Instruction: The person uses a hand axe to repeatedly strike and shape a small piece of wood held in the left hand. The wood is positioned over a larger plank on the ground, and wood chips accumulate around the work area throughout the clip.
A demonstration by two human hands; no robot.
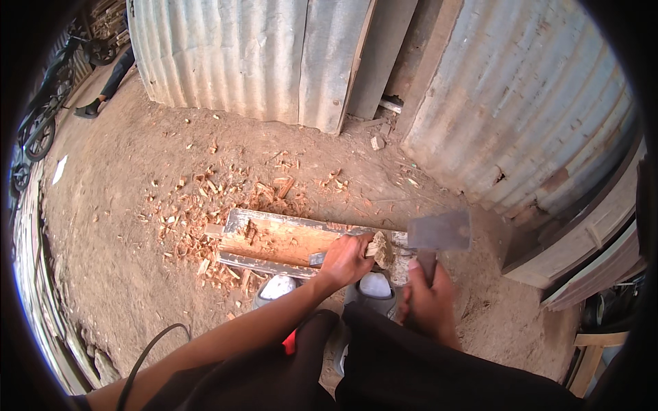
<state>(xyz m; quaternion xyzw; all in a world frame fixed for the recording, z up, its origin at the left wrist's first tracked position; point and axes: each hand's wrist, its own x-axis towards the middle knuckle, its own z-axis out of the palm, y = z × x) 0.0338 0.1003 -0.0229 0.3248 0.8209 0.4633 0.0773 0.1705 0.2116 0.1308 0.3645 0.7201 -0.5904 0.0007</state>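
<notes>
In front of my feet lies a hollowed wooden block, pale inside with dark, worn edges. My left hand is closed round a chisel. The chisel's flat metal blade points left over the hollow, and its frayed wooden handle end sticks out to the right. My right hand grips the handle of a hammer. Its broad grey head, slightly blurred, is just right of the chisel's handle end, with a gap between them. Wood chips lie inside the hollow.
Wood shavings litter the dirt ground left of and beyond the block. Corrugated metal sheets stand ahead. Wooden boards lean at the right. Motorcycles and another person's leg are far left. A dark cable loops near my left arm.
</notes>
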